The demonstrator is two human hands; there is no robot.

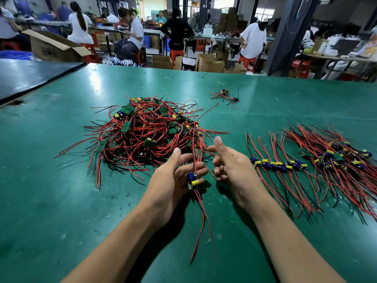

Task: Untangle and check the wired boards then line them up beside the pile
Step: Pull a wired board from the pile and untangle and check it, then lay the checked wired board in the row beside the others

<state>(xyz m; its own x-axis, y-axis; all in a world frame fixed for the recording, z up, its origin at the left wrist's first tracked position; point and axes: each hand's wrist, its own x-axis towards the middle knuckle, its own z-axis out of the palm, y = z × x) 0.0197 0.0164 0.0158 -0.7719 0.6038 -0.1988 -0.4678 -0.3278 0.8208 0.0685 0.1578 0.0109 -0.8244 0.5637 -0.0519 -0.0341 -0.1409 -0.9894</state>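
Wired board (193, 180) | left grip (173, 176) holds it near pile (146, 131) | right grip (230, 166) loose, empty

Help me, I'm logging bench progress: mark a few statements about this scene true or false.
1. The left hand holds a small wired board with blue and yellow parts. True.
2. The big tangled pile of red-and-black wired boards lies right of both hands. False: it lies beyond them, leftward.
3. A lined-up row of wired boards lies on the green table mat, right of the right hand. True.
4. The small far cluster of wires touches the pile. False: bare mat separates them.
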